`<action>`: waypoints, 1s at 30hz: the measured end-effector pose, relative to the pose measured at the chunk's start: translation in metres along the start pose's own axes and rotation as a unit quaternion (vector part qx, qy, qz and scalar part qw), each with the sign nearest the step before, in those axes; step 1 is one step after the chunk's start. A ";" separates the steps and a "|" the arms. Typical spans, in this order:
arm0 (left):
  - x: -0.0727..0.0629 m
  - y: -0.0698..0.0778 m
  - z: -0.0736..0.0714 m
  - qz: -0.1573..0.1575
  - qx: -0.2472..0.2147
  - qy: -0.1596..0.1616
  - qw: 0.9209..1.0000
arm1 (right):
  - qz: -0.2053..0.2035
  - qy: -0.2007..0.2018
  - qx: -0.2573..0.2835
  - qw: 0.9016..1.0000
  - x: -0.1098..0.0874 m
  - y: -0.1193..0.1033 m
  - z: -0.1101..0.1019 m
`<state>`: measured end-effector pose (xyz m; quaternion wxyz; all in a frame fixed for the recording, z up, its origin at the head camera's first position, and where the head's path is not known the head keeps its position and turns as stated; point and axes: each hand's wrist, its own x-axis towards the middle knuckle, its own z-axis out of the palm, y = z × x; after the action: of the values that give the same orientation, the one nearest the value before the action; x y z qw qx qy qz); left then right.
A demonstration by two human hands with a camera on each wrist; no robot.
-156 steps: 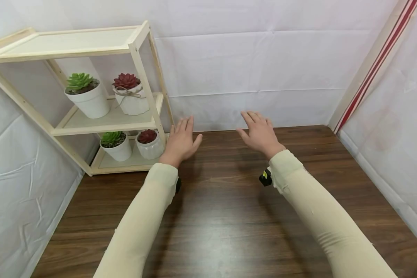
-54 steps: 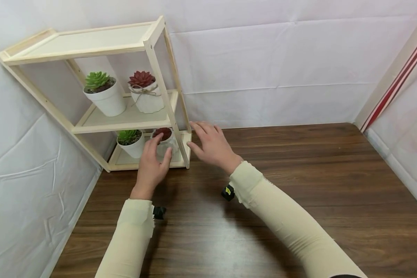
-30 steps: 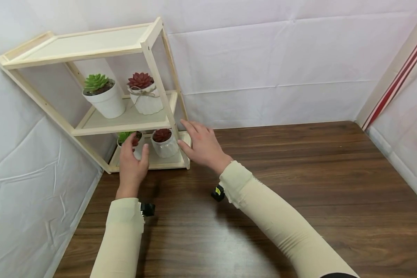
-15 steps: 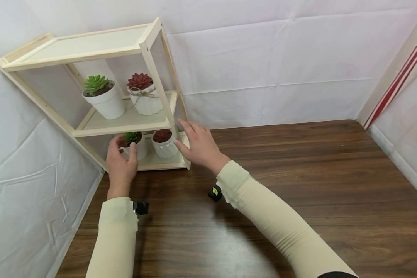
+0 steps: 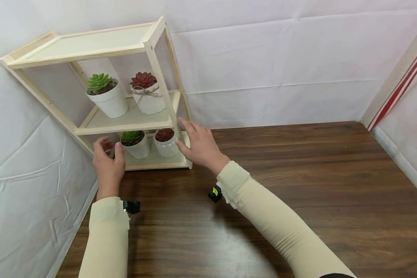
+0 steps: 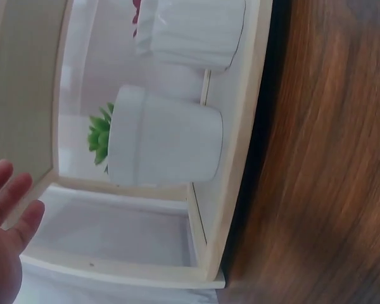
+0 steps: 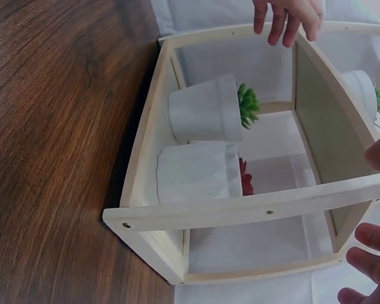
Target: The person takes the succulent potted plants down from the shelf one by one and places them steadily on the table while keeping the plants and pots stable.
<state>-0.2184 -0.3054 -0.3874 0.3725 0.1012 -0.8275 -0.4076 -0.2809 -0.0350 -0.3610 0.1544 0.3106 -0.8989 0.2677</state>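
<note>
A pale wooden shelf rack (image 5: pixel 125 127) stands at the back left of the table. My left hand (image 5: pixel 109 162) is at its left front post, fingers bent with a gap before the thumb; the left wrist view shows its fingers (image 6: pixel 28 218) spread beside the frame. On the lower board sit a green succulent in a white pot (image 5: pixel 140 150) and a red succulent in a ribbed white pot (image 5: pixel 166 148). At the right front post is my right hand (image 5: pixel 205 148), fingers extended; in the right wrist view its fingers (image 7: pixel 370 259) straddle that side.
The middle board carries a green succulent in a white pot (image 5: pixel 112 104) and a red succulent in a twine-tied pot (image 5: pixel 149 102). White cloth walls (image 5: pixel 264 58) enclose the dark wooden table (image 5: pixel 281 181) behind and at both sides. A red-striped band (image 5: pixel 403 83) runs up the right corner.
Both hands moved from the table's middle back to the rack. The left hand then passed leftward before the lower pots to the left post; the right stayed by the right post. The pots kept their places.
</note>
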 end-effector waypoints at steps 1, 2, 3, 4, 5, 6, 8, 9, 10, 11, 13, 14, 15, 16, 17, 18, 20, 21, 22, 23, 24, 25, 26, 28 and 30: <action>0.001 -0.001 -0.001 -0.003 0.000 0.001 1.000 | 0.001 0.000 0.000 1.000 0.000 0.000 0.000; 0.001 -0.002 -0.001 -0.006 0.001 0.002 1.000 | 0.002 0.000 0.001 1.000 0.000 0.000 -0.001; 0.002 -0.003 -0.002 -0.010 0.001 0.003 1.000 | 0.002 0.000 0.001 1.000 0.000 0.000 -0.001; 0.002 -0.003 -0.002 -0.014 0.000 0.004 1.000 | 0.002 0.001 0.001 1.000 0.000 0.000 -0.001; 0.003 -0.004 -0.003 -0.017 0.000 0.005 1.000 | 0.002 0.002 0.000 1.000 0.000 0.000 -0.001; 0.003 -0.005 -0.004 -0.020 0.001 0.005 1.000 | 0.001 0.004 0.000 1.000 0.000 0.000 -0.001; 0.003 -0.007 -0.005 -0.029 0.001 0.008 1.000 | 0.000 0.006 0.000 1.000 0.000 0.000 0.000; 0.004 -0.007 -0.006 -0.034 0.001 0.010 0.999 | -0.001 0.007 0.001 1.000 0.000 0.000 0.000; 0.004 -0.008 -0.007 -0.036 0.001 0.013 0.999 | -0.001 0.008 0.002 1.000 0.000 0.000 0.000; 0.005 -0.009 -0.008 -0.038 0.004 0.017 0.999 | 0.000 0.009 0.004 1.000 0.001 0.001 0.001; 0.006 -0.010 -0.010 -0.042 0.008 0.021 0.999 | 0.003 0.007 0.009 1.000 0.001 0.001 0.001; 0.007 -0.011 -0.011 -0.043 0.012 0.022 0.999 | 0.005 0.006 0.014 1.000 0.001 0.002 0.001; 0.008 -0.012 -0.012 -0.043 0.015 0.022 0.999 | 0.008 0.005 0.018 1.000 0.001 0.002 0.002; 0.009 -0.012 -0.013 -0.046 0.019 0.022 0.999 | 0.010 0.004 0.023 1.000 0.001 0.002 0.002; 0.009 -0.013 -0.013 -0.050 0.020 0.022 0.998 | 0.013 0.002 0.028 1.000 0.001 0.003 0.002; 0.010 -0.014 -0.014 -0.054 0.020 0.022 0.998 | 0.015 -0.001 0.033 0.999 0.002 0.003 0.002; 0.012 -0.016 -0.016 -0.059 0.021 0.026 0.998 | 0.017 -0.005 0.041 0.999 0.002 0.003 0.003; 0.013 -0.018 -0.017 -0.065 0.022 0.027 0.997 | 0.016 -0.005 0.043 0.999 0.003 0.003 0.004; 0.014 -0.018 -0.017 -0.068 0.023 0.029 0.997 | 0.014 -0.006 0.045 0.999 0.003 0.003 0.004; 0.016 -0.019 -0.018 -0.070 0.025 0.030 0.997 | 0.014 -0.006 0.048 0.999 0.003 0.003 0.004; 0.017 -0.020 -0.019 -0.071 0.028 0.031 0.997 | 0.012 -0.005 0.050 0.999 0.004 0.003 0.004; 0.018 -0.020 -0.020 -0.073 0.031 0.032 0.996 | 0.010 -0.004 0.051 0.999 0.005 0.003 0.005; 0.020 -0.021 -0.021 -0.077 0.034 0.033 0.996 | 0.009 -0.003 0.053 0.999 0.006 0.003 0.005; 0.023 -0.021 -0.024 -0.081 0.035 0.040 0.995 | 0.008 -0.004 0.059 0.998 0.007 0.002 0.004; 0.025 -0.023 -0.026 -0.092 0.036 0.048 0.994 | 0.008 -0.006 0.065 0.998 0.009 0.002 0.004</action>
<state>-0.2209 -0.3477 -0.3808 0.3689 0.2098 -0.8101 -0.4046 -0.2891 -0.0402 -0.3611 0.1260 0.3142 -0.8830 0.3252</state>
